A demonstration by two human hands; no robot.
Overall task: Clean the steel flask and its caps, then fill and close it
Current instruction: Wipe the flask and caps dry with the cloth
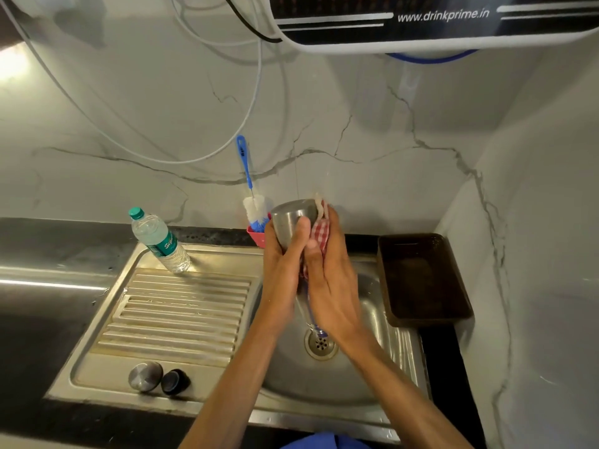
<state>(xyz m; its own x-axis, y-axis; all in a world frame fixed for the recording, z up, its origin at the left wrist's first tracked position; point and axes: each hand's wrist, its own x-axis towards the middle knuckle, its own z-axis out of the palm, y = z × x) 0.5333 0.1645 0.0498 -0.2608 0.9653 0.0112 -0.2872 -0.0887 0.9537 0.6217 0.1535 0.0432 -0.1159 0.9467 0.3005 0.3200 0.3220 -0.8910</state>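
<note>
Flask (291, 218): brushed steel, dull sheen.
Cloth (319, 233): woven checked fabric, red and white, matt.
Steel cap (145, 376): brushed metal top, at 7 o'clock.
Black cap (175, 381): glossy plastic.
Sink (382, 319): stainless steel, shiny, ribbed drainboard.
Water bottle (160, 241): clear plastic, at 10 o'clock.
Counter (29, 335): dark polished stone.
Wall (324, 124): glossy veined marble.

A steel sink unit (97, 361) set in a dark counter (32, 335). On its ribbed drainboard: a plastic water bottle (160, 241), a steel cap (145, 376) and a black cap (175, 381), side by side. A brown tray (421, 280) sits right.
</note>
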